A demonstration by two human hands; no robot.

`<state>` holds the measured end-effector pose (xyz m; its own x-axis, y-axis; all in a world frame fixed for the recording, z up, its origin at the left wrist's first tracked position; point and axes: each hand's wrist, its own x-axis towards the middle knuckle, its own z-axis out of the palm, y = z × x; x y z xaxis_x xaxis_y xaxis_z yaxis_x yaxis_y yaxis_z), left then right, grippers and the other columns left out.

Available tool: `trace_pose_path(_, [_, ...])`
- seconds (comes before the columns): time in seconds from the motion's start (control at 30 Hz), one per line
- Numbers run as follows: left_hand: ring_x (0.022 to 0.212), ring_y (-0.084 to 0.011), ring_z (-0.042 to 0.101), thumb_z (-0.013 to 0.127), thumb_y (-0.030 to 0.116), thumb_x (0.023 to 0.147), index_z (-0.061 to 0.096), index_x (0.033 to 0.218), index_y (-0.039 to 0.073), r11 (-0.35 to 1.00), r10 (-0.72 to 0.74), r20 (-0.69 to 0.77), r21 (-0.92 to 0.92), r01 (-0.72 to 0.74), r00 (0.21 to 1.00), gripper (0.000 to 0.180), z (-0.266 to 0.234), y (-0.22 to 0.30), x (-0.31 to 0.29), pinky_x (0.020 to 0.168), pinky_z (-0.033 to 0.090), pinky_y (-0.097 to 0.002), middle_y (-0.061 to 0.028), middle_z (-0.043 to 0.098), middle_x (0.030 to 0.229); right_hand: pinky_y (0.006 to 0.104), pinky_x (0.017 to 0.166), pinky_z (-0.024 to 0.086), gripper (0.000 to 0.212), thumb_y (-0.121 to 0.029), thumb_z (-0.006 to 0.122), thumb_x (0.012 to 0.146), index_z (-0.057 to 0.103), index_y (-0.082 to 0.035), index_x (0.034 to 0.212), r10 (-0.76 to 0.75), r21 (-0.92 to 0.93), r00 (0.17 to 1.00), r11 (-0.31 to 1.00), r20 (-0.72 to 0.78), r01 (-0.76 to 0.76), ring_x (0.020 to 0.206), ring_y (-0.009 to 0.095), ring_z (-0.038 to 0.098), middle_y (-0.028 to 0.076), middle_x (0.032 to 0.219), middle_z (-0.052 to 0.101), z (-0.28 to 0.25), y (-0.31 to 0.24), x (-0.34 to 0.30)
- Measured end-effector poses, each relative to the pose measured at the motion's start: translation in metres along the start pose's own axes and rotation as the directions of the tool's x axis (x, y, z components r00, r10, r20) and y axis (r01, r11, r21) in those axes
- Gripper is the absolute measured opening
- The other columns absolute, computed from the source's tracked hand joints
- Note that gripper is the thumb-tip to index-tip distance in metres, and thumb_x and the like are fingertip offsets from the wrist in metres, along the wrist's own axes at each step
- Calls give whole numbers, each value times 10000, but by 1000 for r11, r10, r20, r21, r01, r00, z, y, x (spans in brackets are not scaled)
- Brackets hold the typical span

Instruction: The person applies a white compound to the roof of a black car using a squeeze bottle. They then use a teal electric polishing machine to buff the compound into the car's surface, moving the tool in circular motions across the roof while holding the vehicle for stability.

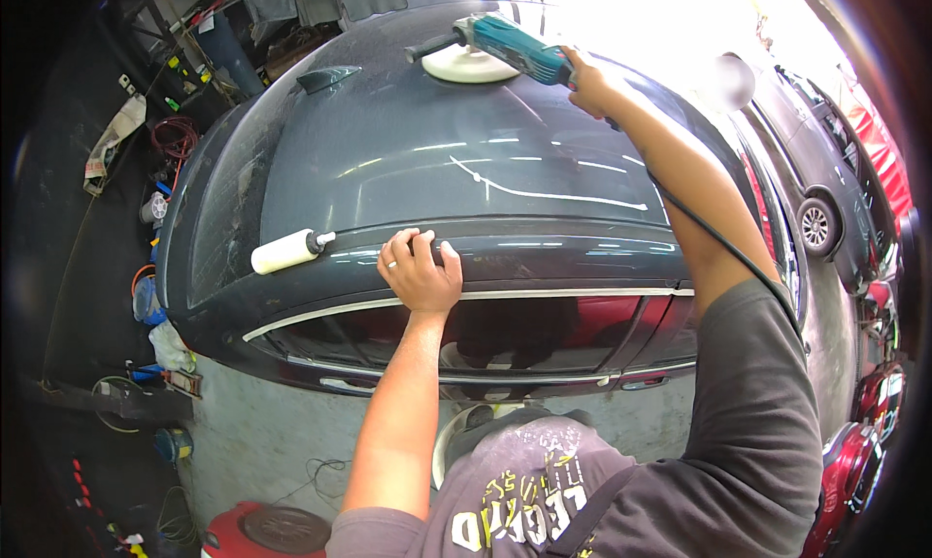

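Observation:
With arm stretched to the far side, my right hand (594,84) grips the rear end of a teal and black car polisher (515,45). Its white round pad (469,67) rests on the far part of the dark grey car roof (388,131). A black cord runs from the polisher along my right arm. My left hand (423,269) lies on the near roof edge, fingers spread over the rail and a ring on one finger. Left of it, a white bottle (284,253) with a black cap lies on its side. A line of white compound (544,198) crosses the roof.
A fin antenna (328,78) stands at the roof's rear. Another dark car (825,169) is parked at right, red cars (854,471) at lower right. Hoses (175,137) and containers line the left wall. A red round-topped stool (262,531) stands on the floor.

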<state>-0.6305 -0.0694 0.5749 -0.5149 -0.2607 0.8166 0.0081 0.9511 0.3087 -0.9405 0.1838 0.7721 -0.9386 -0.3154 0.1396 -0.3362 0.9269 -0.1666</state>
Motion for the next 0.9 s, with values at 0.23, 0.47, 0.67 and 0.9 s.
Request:
trace_pose_path(0.23, [1171, -363, 599, 707, 267, 910, 669, 1096, 105, 1000, -2, -2, 20, 2, 1000, 249, -3, 3, 0, 1029, 432, -540, -113, 637, 1186, 418, 623, 603, 1004, -89, 792, 908, 260, -268, 1741, 159, 136, 982, 976, 100, -172, 734, 298, 749, 266, 1221, 713, -40, 76, -93])
trace_pose_path(0.47, [1188, -345, 600, 699, 282, 915, 654, 1092, 129, 999, -6, -6, 50, 6, 1000, 238, 1, 5, 4, 1034, 432, -532, -101, 643, 1193, 441, 711, 626, 1022, -127, 784, 953, 174, -260, 1763, 339, -70, 940, 938, -26, -340, 848, 306, 755, 185, 1302, 724, -59, 146, -167])
trace_pose_path(0.67, [1181, -343, 602, 703, 288, 916, 659, 1084, 134, 1000, -3, -24, 31, 3, 1000, 233, 0, 3, 6, 1033, 432, -527, -88, 641, 1189, 429, 634, 630, 1027, -181, 789, 971, 145, -195, 1771, 442, 3, 897, 897, -24, -442, 753, 287, 762, 171, 1297, 735, -60, 165, -201])
trace_pose_path(0.9, [1160, -329, 597, 722, 315, 914, 676, 1061, 156, 999, -22, -21, 44, 23, 1000, 222, 3, 1, -1, 1038, 431, -517, -67, 630, 1177, 438, 675, 643, 923, -297, 817, 976, 295, -157, 1723, 294, -53, 956, 954, -20, -294, 783, 310, 742, 220, 1289, 710, -59, 116, -211])
